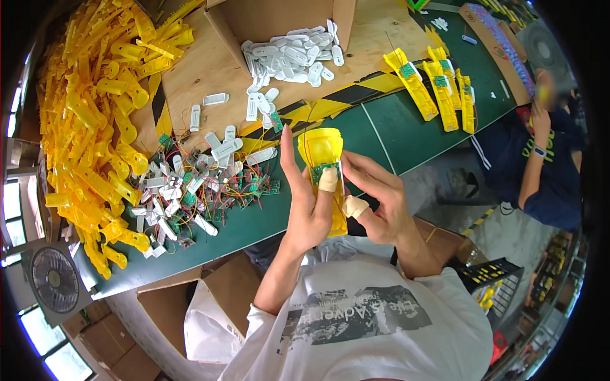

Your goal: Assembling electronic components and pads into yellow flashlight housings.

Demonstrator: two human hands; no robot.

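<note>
Between my hands, above the table's near edge, is a long yellow plastic shell point(322, 143) with its hollow side up. A small green circuit board point(316, 173) lies inside it, with a thin wire beside its upper end. My left hand point(308, 213) grips the shell's left side; its thumb, in a pale finger cot, presses on the board, and its index finger points up. My right hand point(384, 200) holds the right edge with bent fingers, its thumb also in a pale cot. The palms and thumbs cover part of the shell's lower half.
Yellow shells point(95, 108) are heaped at the left, beside wired circuit boards and white parts point(197, 184). White oval covers point(292, 57) spill from a cardboard box point(279, 16). Several shells with boards point(438, 86) lie at right. Another person point(546, 152) sits beyond the table's right edge.
</note>
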